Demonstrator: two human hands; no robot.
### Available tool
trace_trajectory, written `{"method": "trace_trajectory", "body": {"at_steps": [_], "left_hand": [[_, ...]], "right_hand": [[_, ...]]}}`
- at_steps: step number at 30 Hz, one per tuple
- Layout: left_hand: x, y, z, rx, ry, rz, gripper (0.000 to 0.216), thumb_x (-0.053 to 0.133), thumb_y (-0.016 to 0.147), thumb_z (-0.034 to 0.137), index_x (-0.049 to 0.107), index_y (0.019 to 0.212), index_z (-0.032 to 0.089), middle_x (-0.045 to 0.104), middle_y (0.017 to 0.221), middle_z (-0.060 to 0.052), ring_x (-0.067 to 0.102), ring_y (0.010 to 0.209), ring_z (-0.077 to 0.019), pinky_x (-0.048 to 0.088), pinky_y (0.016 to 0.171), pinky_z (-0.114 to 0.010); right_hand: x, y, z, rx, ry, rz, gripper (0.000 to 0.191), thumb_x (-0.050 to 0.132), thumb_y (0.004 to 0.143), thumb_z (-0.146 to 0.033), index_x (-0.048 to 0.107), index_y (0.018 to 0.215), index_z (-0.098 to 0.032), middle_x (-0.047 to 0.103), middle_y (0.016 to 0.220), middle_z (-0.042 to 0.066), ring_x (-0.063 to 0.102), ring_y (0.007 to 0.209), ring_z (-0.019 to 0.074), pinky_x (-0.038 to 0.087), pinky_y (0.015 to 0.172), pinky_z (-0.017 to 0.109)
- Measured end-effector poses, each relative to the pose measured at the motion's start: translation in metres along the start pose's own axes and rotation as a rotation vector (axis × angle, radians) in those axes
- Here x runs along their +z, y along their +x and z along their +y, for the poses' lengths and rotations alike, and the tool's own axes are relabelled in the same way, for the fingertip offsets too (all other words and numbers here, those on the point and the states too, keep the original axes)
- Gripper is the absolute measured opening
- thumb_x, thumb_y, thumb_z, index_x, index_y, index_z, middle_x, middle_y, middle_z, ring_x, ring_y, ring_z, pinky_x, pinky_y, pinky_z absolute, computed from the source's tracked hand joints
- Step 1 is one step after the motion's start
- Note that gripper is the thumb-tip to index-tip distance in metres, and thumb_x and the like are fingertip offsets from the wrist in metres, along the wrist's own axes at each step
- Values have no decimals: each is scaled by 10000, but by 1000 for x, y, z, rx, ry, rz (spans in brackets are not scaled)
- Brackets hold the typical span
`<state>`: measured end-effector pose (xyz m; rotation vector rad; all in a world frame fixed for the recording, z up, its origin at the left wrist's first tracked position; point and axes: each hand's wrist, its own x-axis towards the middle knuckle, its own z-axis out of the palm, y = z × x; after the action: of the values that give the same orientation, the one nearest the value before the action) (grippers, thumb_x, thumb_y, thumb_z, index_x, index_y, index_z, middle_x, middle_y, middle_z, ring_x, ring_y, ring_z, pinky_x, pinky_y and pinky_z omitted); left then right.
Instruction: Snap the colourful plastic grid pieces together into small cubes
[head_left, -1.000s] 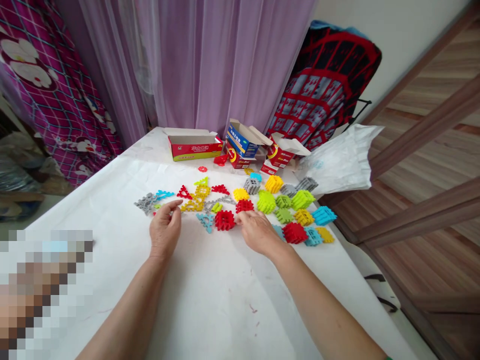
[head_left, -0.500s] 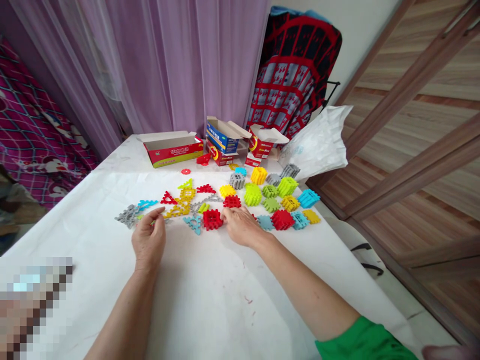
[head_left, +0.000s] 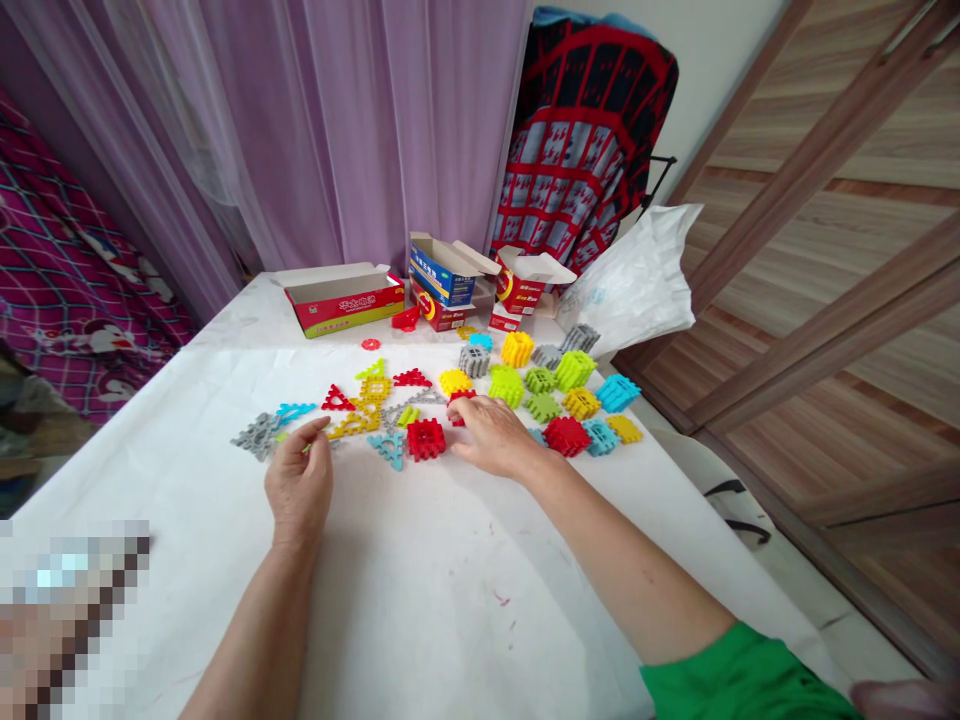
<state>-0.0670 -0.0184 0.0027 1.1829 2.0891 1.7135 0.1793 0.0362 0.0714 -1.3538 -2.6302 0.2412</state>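
Coloured plastic interlocking pieces lie scattered across a white table (head_left: 420, 590). My left hand (head_left: 298, 482) rests on the table with its fingers curled, pinching a small green piece (head_left: 306, 447) beside a grey flat piece (head_left: 255, 436). My right hand (head_left: 491, 436) lies palm down, fingers over a red block (head_left: 459, 399), just right of a red cube (head_left: 426, 438) and a blue triangle (head_left: 391, 449). Built cubes in green (head_left: 505, 385), yellow (head_left: 582, 403), blue (head_left: 618, 392) and red (head_left: 566, 435) stand to the right of that hand.
Open cardboard boxes, a red one (head_left: 341, 297) and a blue one (head_left: 442, 275), stand at the table's far edge. A white plastic bag (head_left: 637, 285) hangs over the far right corner. Purple curtains hang behind; a wooden floor lies to the right.
My right hand has slid a little forward and up onto the red block. My left hand has barely moved. The camera view shifted slightly.
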Motion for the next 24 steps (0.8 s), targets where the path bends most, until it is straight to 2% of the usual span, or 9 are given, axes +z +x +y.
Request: {"method": "trace_trajectory", "body": {"at_steps": [3,5,8,12,15,20,24], "left_hand": [[0,-1,0,48,53,-3,282,510,827,339,717,979,222,734,938,-36,660,847,-187,498,813,-326],[0,-3,2,185,113,-39,272,494,843,311,717,978,232,734,950,-42,659,829,-188,497,813,-335],[3,-11,8,424,227,-135,270,488,858,288,723,985,251,746,1006,-59,654,950,-230,458,901,-399],[9,-26,17,553,436,-284,267,506,856,284,735,992,294,739,1103,-48,603,1094,-303,366,969,-515],[13,-35,21,587,548,-360,275,514,839,260,745,982,297,693,1213,-56,553,1172,-333,352,975,-540],[19,-45,26,542,621,-442,376,447,910,407,714,1114,237,573,1377,-121,434,1320,-357,343,1023,-551],[22,-50,28,466,698,-491,492,396,935,455,627,1262,168,426,1497,-163,294,1415,-362,276,1091,-557]], "right_hand": [[-16,3,15,0,-67,58,298,603,834,-252,589,1130,-210,653,1158,78,546,1105,246,378,903,370],[-26,7,27,15,-102,91,248,567,857,-230,627,1098,-213,654,1177,70,546,1117,240,372,933,371],[-34,12,41,44,-135,89,246,553,864,-219,658,1086,-216,666,1180,56,552,1128,236,370,968,369],[-26,17,49,58,-171,19,275,539,871,-230,670,1114,-221,674,1175,61,566,1109,247,387,966,384],[-17,18,47,75,-176,7,300,515,872,-195,673,1127,-210,657,1211,79,555,1123,258,380,984,401],[-15,14,43,111,-127,11,338,509,875,-178,655,1178,-216,643,1247,79,538,1159,254,384,998,409],[-20,5,41,121,-33,112,333,516,871,-167,659,1169,-213,642,1259,69,544,1174,235,390,1019,397]]}}
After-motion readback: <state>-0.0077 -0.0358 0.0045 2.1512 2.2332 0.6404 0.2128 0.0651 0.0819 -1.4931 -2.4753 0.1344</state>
